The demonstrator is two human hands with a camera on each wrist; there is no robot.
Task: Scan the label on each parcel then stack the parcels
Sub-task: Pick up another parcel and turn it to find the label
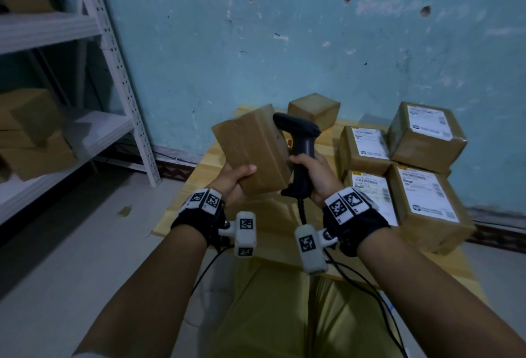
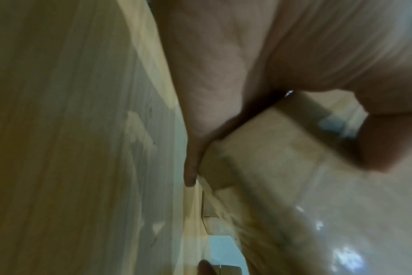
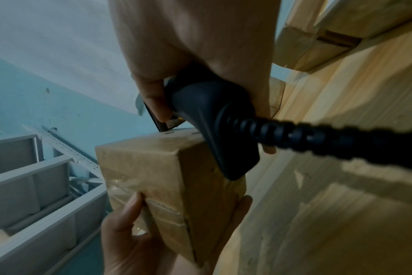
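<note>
Now parcel (image 1: pixel 250 149) in left hand (image 1: pixel 233 184), scanner (image 1: pixel 301 144) in right hand (image 1: pixel 316 175).

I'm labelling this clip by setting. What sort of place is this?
Probably a parcel sorting room: labelled cardboard parcels stacked on a wooden table, a handheld barcode scanner in use, and metal shelving holding more boxes.

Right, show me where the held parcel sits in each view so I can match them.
Head: the held parcel is centre frame, gripped by the left hand.
Left wrist: lower right, blurred, under the palm.
Right wrist: lower centre, beside the scanner.
Shared landmark: the wooden table.
</note>
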